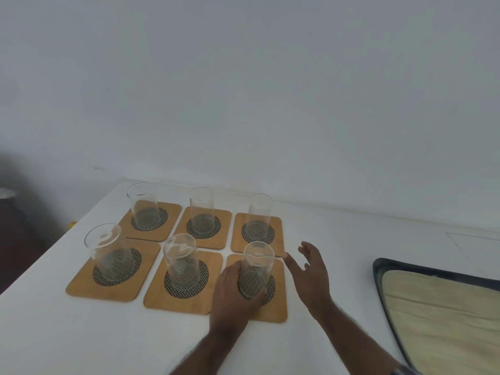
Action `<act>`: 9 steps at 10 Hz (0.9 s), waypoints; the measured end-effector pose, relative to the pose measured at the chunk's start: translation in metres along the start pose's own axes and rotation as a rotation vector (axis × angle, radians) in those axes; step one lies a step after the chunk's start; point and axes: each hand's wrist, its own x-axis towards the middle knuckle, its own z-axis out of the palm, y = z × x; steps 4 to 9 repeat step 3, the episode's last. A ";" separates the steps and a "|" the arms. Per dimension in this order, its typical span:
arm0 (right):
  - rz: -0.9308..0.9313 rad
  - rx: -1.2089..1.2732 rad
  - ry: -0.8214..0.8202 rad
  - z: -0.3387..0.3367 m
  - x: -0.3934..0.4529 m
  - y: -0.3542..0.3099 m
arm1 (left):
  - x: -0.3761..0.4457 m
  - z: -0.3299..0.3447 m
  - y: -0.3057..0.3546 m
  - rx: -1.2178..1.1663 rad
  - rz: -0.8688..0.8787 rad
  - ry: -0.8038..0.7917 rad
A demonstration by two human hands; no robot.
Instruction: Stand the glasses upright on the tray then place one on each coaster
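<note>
Head view shows us six clear glasses upright, one on each wooden coaster, with our left hand point(232, 290) wrapped around the near-right glass point(255, 269) on its coaster point(278, 307). Our right hand point(311, 272) hovers just right of that glass, fingers spread apart, apparently not touching it. The tray point(384, 299) lies well right of both hands.

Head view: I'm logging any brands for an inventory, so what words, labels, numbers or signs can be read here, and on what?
None can be read.
Glasses, such as the one under the left hand at: clear, no print visible.
Coasters, e.g.: wood with a woven black-and-white disc, no text.
Tray: dark rim, pale inside, no label visible.
Right hand is open beside the glass.
</note>
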 end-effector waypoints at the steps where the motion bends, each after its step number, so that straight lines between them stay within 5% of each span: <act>1: 0.015 -0.007 0.014 -0.015 -0.014 0.002 | -0.002 -0.001 0.001 -0.023 -0.016 -0.006; 9: -0.007 -0.037 0.008 -0.038 -0.028 0.001 | -0.002 -0.005 0.004 -0.078 -0.051 -0.037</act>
